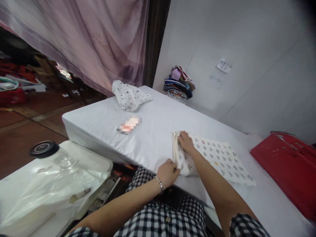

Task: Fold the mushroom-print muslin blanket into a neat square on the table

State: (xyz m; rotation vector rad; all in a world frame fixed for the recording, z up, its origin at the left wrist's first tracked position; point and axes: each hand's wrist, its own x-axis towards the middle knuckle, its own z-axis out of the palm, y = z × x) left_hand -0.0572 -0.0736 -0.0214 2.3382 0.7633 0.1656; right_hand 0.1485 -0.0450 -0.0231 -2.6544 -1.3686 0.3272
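Note:
A folded white cloth with small grey prints [217,156] lies flat on the white table [158,121] in front of me. My right hand [186,142] rests palm down on its left folded edge, fingers together and flat. My left hand [168,172], with a bracelet on the wrist, pinches the near left corner of the same cloth at the table's front edge.
A crumpled printed cloth [129,95] lies at the far left corner, a small blurred pinkish item [129,125] mid-table. Stacked folded clothes [179,84] sit against the wall. A red basket [288,166] stands at right. A jar with a black lid [45,149] and a plastic bag [54,187] sit at left.

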